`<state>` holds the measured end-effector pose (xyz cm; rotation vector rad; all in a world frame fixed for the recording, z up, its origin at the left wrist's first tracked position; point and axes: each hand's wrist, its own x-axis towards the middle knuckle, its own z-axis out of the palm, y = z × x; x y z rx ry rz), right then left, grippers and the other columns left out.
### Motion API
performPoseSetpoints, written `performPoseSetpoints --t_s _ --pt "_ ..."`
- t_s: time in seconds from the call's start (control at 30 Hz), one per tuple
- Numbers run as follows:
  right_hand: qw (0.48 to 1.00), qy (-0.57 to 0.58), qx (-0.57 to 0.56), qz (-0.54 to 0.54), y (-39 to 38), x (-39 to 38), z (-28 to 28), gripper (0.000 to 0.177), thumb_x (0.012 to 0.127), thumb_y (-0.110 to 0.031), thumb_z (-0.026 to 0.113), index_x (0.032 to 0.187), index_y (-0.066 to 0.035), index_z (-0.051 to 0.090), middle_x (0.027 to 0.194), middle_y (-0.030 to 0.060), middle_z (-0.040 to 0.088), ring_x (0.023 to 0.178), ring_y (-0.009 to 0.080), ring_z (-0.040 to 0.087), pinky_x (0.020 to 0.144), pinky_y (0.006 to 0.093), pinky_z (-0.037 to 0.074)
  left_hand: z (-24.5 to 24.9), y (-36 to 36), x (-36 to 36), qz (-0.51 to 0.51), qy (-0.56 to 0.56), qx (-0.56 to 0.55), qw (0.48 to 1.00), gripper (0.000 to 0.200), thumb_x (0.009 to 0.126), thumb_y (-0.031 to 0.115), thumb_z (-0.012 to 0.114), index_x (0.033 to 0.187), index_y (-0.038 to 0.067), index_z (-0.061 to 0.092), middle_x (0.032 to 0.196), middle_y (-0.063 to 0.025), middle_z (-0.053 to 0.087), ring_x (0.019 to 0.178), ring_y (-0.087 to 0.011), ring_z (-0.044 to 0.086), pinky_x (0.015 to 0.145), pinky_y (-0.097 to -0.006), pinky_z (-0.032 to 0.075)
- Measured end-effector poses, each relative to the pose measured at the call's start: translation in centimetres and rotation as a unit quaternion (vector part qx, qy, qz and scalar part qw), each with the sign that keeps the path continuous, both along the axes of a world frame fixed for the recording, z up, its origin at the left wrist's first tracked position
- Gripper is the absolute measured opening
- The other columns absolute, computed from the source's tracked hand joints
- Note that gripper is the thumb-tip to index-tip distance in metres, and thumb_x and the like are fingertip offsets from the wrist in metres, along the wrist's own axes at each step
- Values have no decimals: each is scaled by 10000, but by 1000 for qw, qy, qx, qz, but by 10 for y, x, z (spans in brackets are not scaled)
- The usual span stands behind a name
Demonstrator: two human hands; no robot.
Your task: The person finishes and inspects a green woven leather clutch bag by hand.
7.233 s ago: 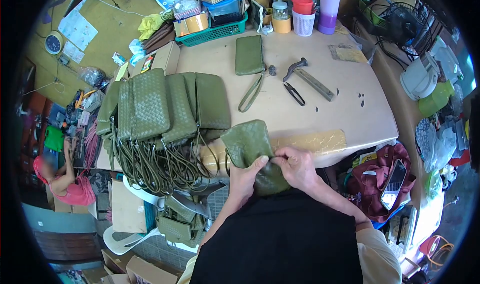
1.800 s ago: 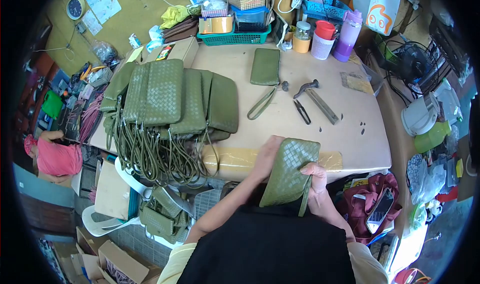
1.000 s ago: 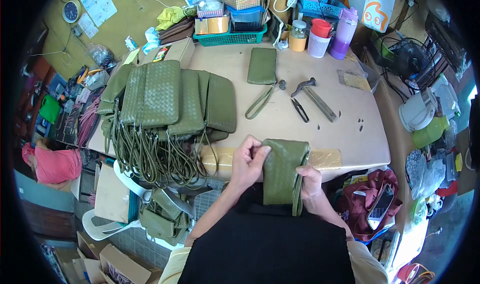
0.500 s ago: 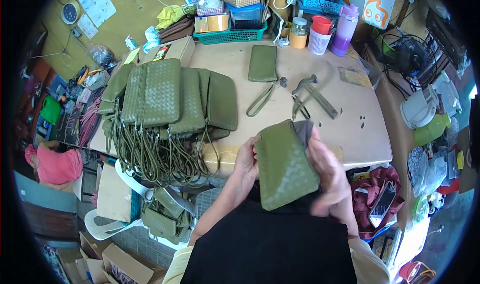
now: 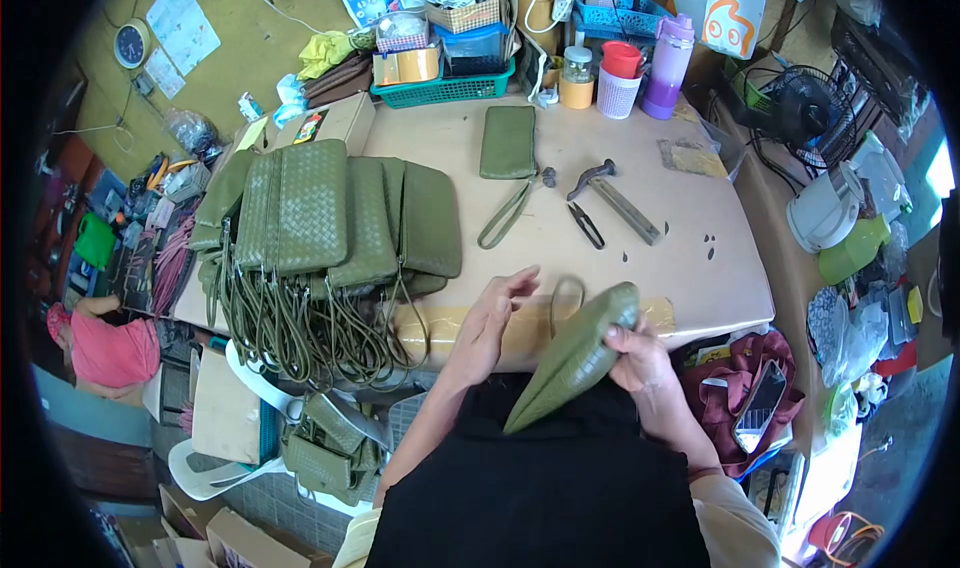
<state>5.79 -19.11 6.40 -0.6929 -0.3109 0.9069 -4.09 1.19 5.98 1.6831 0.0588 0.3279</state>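
Observation:
A green woven wristlet pouch (image 5: 572,360) is tilted edge-on above my lap, its strap loop hanging at the far side. My right hand (image 5: 640,360) grips its right end, thumb on top. To the left of it, my left hand (image 5: 490,328) is off the pouch, with fingers apart and nothing in them. Beyond my hands on the table lie a hammer (image 5: 628,208), small black snips (image 5: 586,226) and a flat green pouch (image 5: 508,143) with its strap loop (image 5: 505,216). A pile of similar green pouches (image 5: 295,208) rests at the left, straps dangling over the edge.
At the table's back stand a green basket (image 5: 445,90), a jar (image 5: 577,78), a red-lidded cup (image 5: 618,83) and a purple bottle (image 5: 670,68). A maroon bag (image 5: 700,408) with a phone sits right. More pouches (image 5: 325,458) lie on a white chair. A person in pink (image 5: 115,343) is far left.
The pouch has turned from face-on to edge-on and its dark lining is no longer visible. My left hand has let go of it. My right hand has closed on its end.

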Motion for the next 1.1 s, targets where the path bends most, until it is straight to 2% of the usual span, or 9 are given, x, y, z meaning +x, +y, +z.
performPoseSetpoints --t_s 0.17,0.2,0.27,0.37,0.4,0.5,0.63,0.77,1.1 --pt "995 39 -91 12 14 -9 -8 397 850 -276 712 1164 -56 608 1022 98 667 1034 253 620 912 387 486 7 -37 6 -151 -82 -166 971 722 992 560 221 1468 19 262 1453 -160 365 1344 -258 355 1123 -382 242" --pt "953 -238 -189 -18 9 -4 2 409 816 -318 737 1121 -63 638 978 112 669 1044 269 609 923 389 468 5 -38 7 -186 -58 -256 947 766 979 591 211 1484 15 212 1472 -159 338 1365 -256 325 1141 -382 213" --pt "627 -669 -392 -71 -2 -7 38 458 730 -405 788 1009 -55 692 872 160 668 1041 326 586 936 391 432 1 -34 7 -213 -45 -280 935 774 974 602 198 1487 22 211 1470 -160 340 1364 -255 326 1143 -386 213" --pt "624 -678 -381 -78 -6 -13 35 467 708 -378 815 993 -31 687 867 144 674 1063 261 589 936 383 433 -16 -35 12 -253 -44 -284 924 796 961 629 174 1496 41 201 1469 -155 345 1363 -249 328 1141 -389 227" --pt "623 -678 -381 -78 -7 -15 32 467 708 -378 815 993 -31 687 867 144 674 1063 261 589 936 383 433 -18 -38 12 -245 -24 -294 924 837 936 668 186 1497 47 204 1470 -158 350 1356 -259 346 1136 -401 241" --pt "989 -121 34 78 -3 -20 0 608 716 -192 827 1225 -14 546 1098 85 632 1101 205 575 971 362 433 -7 -42 11 -257 25 -348 901 866 915 701 213 1498 60 210 1475 -147 355 1347 -257 367 1131 -400 258" --pt "990 108 13 86 3 -10 -34 629 764 -198 795 1281 -27 480 1168 89 607 1097 246 596 957 388 477 -3 -30 17 -279 159 -392 862 839 924 682 266 1503 77 209 1487 -102 351 1331 -199 397 1110 -344 302" --pt "970 212 63 99 13 -13 -31 481 876 -234 673 1275 -25 503 1165 143 622 1035 286 635 945 453 497 1 -34 40 -73 300 -381 871 474 1020 460 336 1097 73 599 1032 -41 635 872 -112 600 793 -289 493" --pt "968 209 119 71 13 -12 -22 477 878 -258 673 1260 -17 516 1176 122 613 1061 266 617 938 438 497 -39 -53 68 -63 83 -384 917 449 988 442 466 756 80 595 618 51 537 566 -55 504 517 -235 424"
